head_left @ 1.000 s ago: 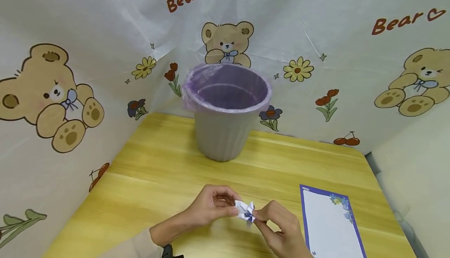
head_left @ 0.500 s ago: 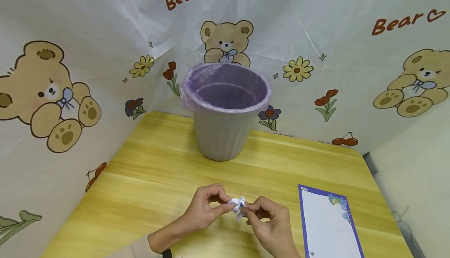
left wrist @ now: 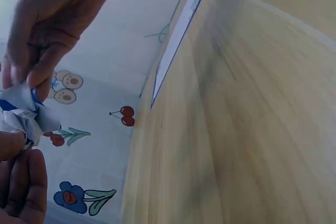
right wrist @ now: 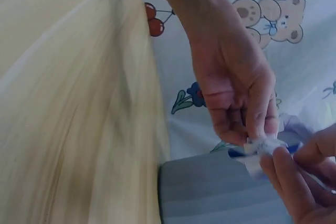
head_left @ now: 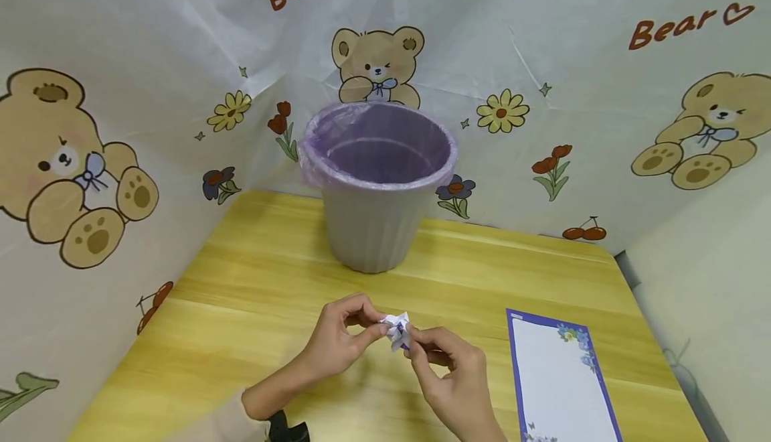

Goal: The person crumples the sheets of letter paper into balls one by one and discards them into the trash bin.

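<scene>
Between both hands, above the table, is a small crumpled piece of white paper (head_left: 397, 331) with blue-purple parts. My left hand (head_left: 337, 338) pinches its left side between thumb and fingers. On the other side, my right hand (head_left: 452, 372) pinches the lower right edge with thumb and forefinger. The left wrist view shows the crumpled paper (left wrist: 23, 114) with folded, creased flaps sticking out. In the right wrist view the fingers partly cover the paper (right wrist: 257, 166).
A grey bin (head_left: 373, 228) lined with a thin purple bag (head_left: 313, 154) stands at the back of the wooden table (head_left: 253, 281). A flat sheet of notepaper (head_left: 560, 375) with a purple border lies to the right. Bear-print cloth (head_left: 181, 40) hangs behind and at the sides.
Both hands have shifted slightly up and left in the head view, still holding the crumpled paper. The paper has turned and looks more bunched. The whole scene has also shifted a little left.
</scene>
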A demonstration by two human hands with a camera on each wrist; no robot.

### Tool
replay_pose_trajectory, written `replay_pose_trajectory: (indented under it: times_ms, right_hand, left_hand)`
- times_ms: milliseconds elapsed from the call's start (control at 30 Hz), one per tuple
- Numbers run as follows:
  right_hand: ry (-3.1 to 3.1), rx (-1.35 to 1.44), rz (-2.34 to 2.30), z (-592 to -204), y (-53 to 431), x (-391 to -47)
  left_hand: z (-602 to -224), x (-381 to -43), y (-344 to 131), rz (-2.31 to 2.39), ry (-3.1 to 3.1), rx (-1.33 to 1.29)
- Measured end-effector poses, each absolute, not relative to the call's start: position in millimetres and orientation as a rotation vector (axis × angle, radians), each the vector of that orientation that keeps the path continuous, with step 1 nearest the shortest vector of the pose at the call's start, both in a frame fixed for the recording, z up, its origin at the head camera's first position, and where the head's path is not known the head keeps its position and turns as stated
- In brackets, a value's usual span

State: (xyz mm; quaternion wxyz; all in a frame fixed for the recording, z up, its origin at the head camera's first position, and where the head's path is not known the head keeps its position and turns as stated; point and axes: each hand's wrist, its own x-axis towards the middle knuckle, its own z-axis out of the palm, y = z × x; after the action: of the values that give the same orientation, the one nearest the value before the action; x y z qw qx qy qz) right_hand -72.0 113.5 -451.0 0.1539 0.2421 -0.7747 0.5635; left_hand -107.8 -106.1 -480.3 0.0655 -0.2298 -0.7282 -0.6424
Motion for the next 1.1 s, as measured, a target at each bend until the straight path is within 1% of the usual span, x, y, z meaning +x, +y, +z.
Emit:
replay_pose_trajectory:
  times_ms: [167,333,433,633,933,1100]
  right_hand:
    - [-2.320,0.789,1.872,-451,128,-70]
    - [-2.209,0.925,1.990,-456,136,-69]
    - [-2.098,0.946,2.031,-461,135,-68]
    - [-2.068,0.863,2.137,-472,139,-73]
    - [-1.974,1.033,2.199,-487,145,-81]
    - [-1.934,1.166,2.154,-494,138,-80]
  left_hand:
    - [-473,-115,-119,-2.093,-2.305,-0.738]
    - [-469,-113,-124,-2.203,-2.286,-0.919]
    - [-467,-110,-120,-2.186,-2.282,-0.992]
    - [-465,-105,-110,-2.164,-2.238,-1.034]
    - [-466,-100,-105,-1.979,-2.237,-1.095]
    - [-473,-94,-107,-1.977,-2.246,-1.065]
